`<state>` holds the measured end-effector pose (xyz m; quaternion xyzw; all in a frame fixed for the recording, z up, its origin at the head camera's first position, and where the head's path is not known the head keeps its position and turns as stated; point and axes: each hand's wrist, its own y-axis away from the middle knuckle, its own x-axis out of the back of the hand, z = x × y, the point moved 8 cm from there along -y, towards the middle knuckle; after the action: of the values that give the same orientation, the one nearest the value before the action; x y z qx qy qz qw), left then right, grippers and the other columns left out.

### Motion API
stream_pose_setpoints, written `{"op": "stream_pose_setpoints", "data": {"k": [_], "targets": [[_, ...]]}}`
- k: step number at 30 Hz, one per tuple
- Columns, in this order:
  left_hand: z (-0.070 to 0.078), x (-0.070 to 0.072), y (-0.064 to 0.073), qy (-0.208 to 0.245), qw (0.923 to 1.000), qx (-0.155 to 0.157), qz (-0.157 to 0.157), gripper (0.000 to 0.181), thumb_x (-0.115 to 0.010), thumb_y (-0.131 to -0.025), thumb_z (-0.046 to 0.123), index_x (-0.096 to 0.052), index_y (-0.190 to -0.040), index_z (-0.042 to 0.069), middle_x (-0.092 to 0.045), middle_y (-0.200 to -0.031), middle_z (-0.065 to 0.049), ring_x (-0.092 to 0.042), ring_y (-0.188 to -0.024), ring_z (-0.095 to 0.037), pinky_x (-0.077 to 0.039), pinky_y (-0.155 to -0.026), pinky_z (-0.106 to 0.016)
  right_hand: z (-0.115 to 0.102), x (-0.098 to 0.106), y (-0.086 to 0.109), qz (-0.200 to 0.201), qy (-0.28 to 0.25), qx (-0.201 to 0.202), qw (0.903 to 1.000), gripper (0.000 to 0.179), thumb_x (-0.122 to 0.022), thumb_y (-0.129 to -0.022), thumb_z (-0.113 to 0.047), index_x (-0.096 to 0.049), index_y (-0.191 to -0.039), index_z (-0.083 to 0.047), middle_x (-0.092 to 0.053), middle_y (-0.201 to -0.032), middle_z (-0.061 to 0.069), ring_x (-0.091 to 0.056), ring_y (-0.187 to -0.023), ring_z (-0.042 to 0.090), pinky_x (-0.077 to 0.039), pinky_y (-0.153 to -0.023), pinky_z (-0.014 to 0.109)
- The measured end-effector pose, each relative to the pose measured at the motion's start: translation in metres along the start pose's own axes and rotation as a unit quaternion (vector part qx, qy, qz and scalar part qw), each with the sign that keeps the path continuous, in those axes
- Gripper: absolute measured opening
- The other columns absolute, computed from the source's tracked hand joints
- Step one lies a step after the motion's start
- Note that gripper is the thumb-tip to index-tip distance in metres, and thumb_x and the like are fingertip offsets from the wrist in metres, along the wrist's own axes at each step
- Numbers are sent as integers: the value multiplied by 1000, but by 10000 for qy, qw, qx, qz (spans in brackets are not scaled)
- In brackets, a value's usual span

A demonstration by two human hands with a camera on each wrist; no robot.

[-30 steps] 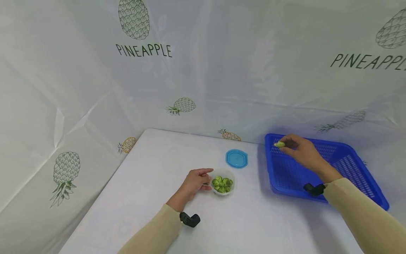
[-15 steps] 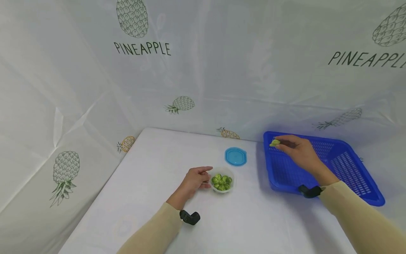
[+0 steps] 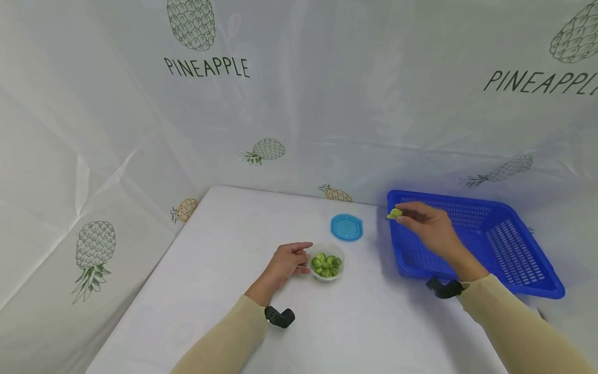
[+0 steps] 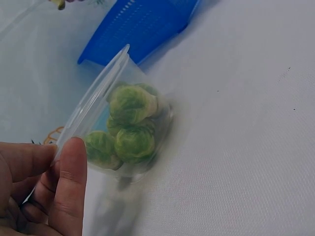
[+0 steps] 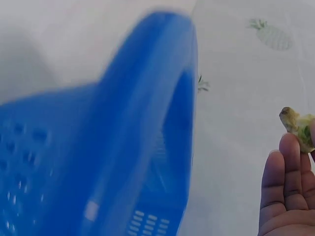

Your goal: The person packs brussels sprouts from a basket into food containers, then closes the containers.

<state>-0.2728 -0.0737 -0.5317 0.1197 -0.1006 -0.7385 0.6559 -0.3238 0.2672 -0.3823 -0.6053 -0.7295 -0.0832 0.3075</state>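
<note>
My left hand (image 3: 284,264) holds the rim of a small clear plastic tub (image 3: 342,250) on the white table. Several green Brussels sprouts (image 4: 132,144) lie inside the tub, seen through its wall in the left wrist view. Over the left rim of a blue plastic basket (image 3: 395,249), my right hand (image 3: 434,228) pinches one Brussels sprout (image 3: 395,213) between thumb and fingers. The right wrist view shows that sprout's cut stem end (image 5: 289,117) sticking out past the fingertips.
A light-blue lid (image 3: 347,227) lies flat behind the tub. The basket has perforated walls and stands at the right, close to the back wall sheet (image 3: 355,104) printed with pineapples. White table surface (image 3: 374,317) extends in front of the tub.
My right hand has moved left with the sprout, from above the basket to its left rim. The left hand stays at the tub. The head view has shifted slightly.
</note>
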Motion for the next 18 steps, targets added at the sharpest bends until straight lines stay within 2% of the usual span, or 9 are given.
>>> {"op": "stream_pose_setpoints", "data": {"k": [7,14,18], "targets": [[1,0,0,-27,10000,-46,27,42,-62,-103,3,-64,-145,8,-59,-99,-6,-69,-74,-15,-67,-73,-29,-4,-18,3,187,-410,176,9988,33,-73,-101,-15,-71,-132,-2,-72,-114,-7,-67,-98,-7,-60,-82,13],[0,0,0,-60,10000,-58,27,42,-62,-104,4,-64,-145,8,-61,-101,-7,-69,-76,-15,-66,-74,-29,-3,-40,9,483,-873,135,9949,31,-72,-101,-9,-71,-130,2,-73,-109,-14,-68,-98,-3,-60,-81,13],[2,-1,1,-44,10000,-75,23,42,-62,-104,3,-64,-145,7,-62,-101,-7,-69,-76,-14,-66,-74,-29,-4,-57,12,546,-1278,245,9900,31,-73,-99,-6,-70,-128,6,-73,-107,-13,-69,-96,-2,-61,-82,14]]}}
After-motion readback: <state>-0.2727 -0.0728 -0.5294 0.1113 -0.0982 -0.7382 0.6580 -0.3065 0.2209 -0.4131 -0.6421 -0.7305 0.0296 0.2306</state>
